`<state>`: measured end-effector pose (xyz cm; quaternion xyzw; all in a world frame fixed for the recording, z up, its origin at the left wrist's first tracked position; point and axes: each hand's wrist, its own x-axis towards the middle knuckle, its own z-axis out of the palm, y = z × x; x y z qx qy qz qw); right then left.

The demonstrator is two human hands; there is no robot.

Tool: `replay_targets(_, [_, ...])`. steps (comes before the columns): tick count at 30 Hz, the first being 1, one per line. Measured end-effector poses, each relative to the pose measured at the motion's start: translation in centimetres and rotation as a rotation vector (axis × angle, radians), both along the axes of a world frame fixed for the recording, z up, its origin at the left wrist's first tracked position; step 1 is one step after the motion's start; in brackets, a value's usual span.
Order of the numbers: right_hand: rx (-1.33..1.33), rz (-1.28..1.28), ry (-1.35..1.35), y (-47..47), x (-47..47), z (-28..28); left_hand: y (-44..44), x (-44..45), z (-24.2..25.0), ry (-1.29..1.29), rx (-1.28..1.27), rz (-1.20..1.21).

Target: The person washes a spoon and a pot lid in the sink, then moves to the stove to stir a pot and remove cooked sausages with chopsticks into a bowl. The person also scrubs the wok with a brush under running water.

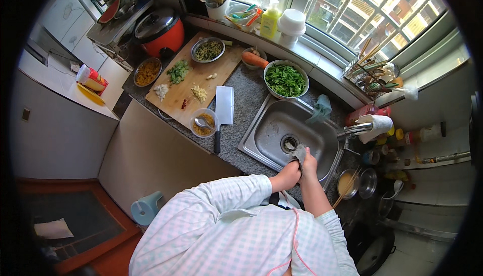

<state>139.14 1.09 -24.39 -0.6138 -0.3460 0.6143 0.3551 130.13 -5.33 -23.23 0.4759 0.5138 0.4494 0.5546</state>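
Observation:
Both of my hands are over the near edge of the stainless steel sink, gripping a grey cloth between them. My left hand is closed on its lower part, and my right hand is on its right side. Beyond the cloth, something pale lies in the sink drain. A teal cloth hangs over the sink's far rim. Left of the sink, a cleaver lies beside a wooden cutting board with chopped ingredients. A bowl of chopped greens stands behind the sink.
A faucet with a white cloth reaches in from the right. Near the counter's front edge is a plastic tub with a spoon. A bowl of yellow liquid with chopsticks stands right of the sink. A red cooker is at the back left.

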Motion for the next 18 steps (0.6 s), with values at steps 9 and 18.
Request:
replay_targets(9, [0.024,0.293,-0.438,0.1,3.6,-3.7,-6.0,-14.4,-5.5,-0.122,-0.343,0.735])
replay_targets(18, [0.512,0.61,-0.327,-0.7,-2.2,-3.5,-9.2,-29.5,-10.3,-0.449,-0.432,1.18])
